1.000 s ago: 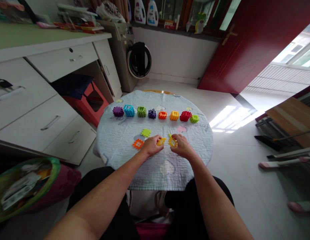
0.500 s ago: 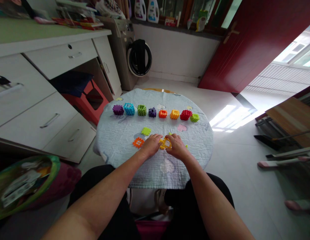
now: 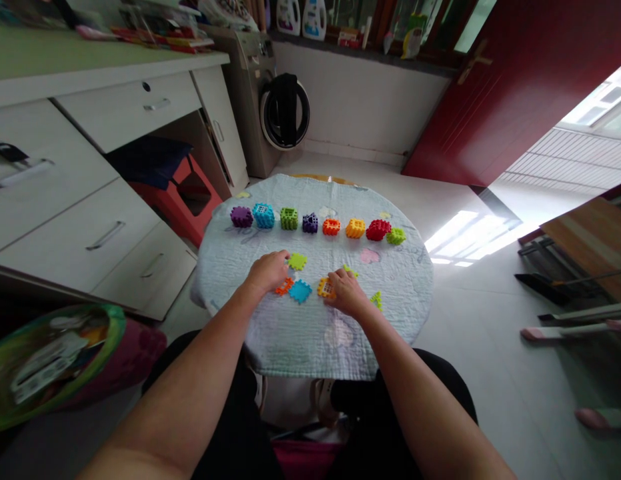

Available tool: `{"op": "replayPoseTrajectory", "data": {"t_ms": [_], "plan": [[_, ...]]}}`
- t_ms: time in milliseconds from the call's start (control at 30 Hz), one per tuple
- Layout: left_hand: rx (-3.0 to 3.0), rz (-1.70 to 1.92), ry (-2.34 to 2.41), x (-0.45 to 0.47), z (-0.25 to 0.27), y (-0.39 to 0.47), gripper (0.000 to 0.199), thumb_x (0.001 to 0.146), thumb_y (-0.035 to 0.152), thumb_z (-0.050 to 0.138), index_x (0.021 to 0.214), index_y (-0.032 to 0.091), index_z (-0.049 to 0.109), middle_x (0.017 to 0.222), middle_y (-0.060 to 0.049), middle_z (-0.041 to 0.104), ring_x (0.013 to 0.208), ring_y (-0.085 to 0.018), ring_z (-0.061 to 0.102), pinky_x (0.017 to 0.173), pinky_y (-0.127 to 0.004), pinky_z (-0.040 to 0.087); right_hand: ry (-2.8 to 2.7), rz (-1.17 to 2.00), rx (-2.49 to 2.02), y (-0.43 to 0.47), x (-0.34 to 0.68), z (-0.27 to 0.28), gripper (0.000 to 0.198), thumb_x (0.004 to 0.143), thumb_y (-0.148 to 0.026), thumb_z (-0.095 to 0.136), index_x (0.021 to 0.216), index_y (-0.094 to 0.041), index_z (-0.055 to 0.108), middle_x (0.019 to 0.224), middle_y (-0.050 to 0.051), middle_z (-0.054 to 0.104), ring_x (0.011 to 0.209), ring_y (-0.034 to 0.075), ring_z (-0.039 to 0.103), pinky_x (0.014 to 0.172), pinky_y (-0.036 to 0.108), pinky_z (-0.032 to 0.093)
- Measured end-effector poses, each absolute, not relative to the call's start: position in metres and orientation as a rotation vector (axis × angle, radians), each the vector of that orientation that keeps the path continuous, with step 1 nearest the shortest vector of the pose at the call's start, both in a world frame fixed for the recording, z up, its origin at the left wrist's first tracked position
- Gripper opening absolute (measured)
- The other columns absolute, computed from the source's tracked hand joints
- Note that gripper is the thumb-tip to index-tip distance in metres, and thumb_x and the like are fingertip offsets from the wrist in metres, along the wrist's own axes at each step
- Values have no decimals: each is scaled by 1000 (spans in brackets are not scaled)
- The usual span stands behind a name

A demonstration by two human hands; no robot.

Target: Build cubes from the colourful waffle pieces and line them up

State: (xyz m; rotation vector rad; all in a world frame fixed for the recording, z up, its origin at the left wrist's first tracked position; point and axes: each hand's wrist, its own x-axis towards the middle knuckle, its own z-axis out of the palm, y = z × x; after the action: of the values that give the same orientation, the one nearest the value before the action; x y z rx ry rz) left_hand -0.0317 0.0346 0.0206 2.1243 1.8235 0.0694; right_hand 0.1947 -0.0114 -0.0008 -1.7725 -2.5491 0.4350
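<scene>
Since the earlier frame, left hand (image 3: 270, 272) has shifted toward 10 o'clock, away from right hand (image 3: 345, 291); blue tile (image 3: 300, 291) now shows between. Tiles look light, stiff, probably hard to break; notched rims should give best hold, flat faces perhaps slippery. Left fingertips: orange tile (image 3: 284, 287) at 6 o'clock, partly hidden; green tile (image 3: 297, 261) near 3; blue at 5. Spread unclear. Yellow tile (image 3: 325, 288): at right hand's 9 o'clock, fingers on its near edge; pinch or rest, cannot tell.
</scene>
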Motion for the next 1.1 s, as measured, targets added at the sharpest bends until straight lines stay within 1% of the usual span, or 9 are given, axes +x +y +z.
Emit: {"op": "replayPoseTrajectory", "data": {"t_ms": [67,200,300,433,533,667,833,967,1100], "plan": [[2108,-48,1827,-43,23,34,35,82,20,46,115,19,58,109,-7,68,97,-18,62,80,-25,44,-2538,441,-1790,-10,194,-1,44,73,-36,70,110,-16,57,110,13,54,103,26,47,90,35,38],[2045,-216,1765,-56,23,33,33,72,19,55,104,20,62,98,-4,70,86,-18,63,68,-24,43,-2529,435,-1831,-10,190,-2,35,74,-33,68,103,-16,59,107,12,55,99,25,49,88,34,38],[2036,-258,1738,-57,18,33,34,67,16,57,100,20,64,97,-5,70,84,-18,63,66,-24,42,-2521,423,-1841,-11,186,-5,28,74,-29,65,98,-16,59,103,12,56,97,24,50,87,34,39],[2045,-244,1702,-55,14,33,31,66,18,60,96,21,65,93,-4,70,82,-19,63,63,-24,41,-2511,397,-1840,-11,183,-7,31,70,-32,67,96,-16,59,101,12,56,95,25,50,84,33,40],[2030,-205,1697,-54,16,34,31,66,18,60,96,21,64,89,-3,69,83,-19,63,62,-24,39,-2487,391,-1821,-1,191,0,38,66,-33,68,99,-16,59,100,11,55,93,24,50,84,33,40],[2005,-144,1661,-53,23,32,28,72,23,59,99,20,62,81,-2,68,77,-18,63,61,-23,39,-2411,321,-1869,33,219,22,45,65,-27,68,107,-17,58,103,9,54,93,22,50,85,32,40],[2007,-146,1651,-53,28,33,28,75,27,58,102,20,59,81,-2,68,76,-18,62,62,-24,38,-2340,176,-1979,97,261,46,54,63,-26,70,114,-15,56,112,12,51,102,26,47,87,32,38],[1996,-140,1642,-57,21,37,32,76,32,57,106,20,58,83,-3,68,78,-19,62,63,-25,38,-2343,143,-1997,144,275,50,55,66,-31,71,116,-15,56,113,12,51,102,26,48,88,33,38],[1988,-119,1622,-62,17,39,36,76,35,56,107,19,58,86,-3,68,80,-20,62,64,-26,39,-2414,145,-2023,176,278,45,53,66,-24,71,116,-14,57,113,13,52,102,25,48,89,32,37]]}}
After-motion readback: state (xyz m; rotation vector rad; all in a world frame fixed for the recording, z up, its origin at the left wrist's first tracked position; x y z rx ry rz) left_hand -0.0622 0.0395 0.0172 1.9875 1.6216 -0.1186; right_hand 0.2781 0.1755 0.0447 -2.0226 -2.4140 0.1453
